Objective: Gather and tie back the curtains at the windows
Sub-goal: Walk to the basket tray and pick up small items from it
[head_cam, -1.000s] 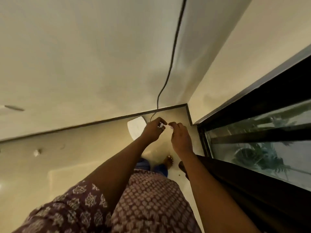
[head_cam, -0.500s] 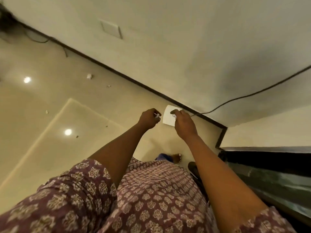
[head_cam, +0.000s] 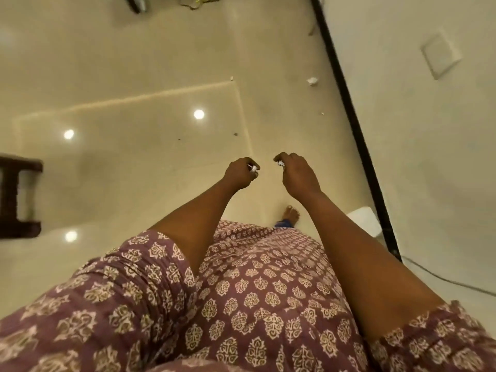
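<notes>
Both hands are out over the glossy cream tiled floor [head_cam: 134,76], and no curtain or window is in view. The left hand [head_cam: 240,171] pinches a small white-silver piece [head_cam: 253,168]; the right hand [head_cam: 296,174] pinches another small white scrap [head_cam: 280,163]. I can't tell what either is. Judging by this, no gathering or tying is underway.
</notes>
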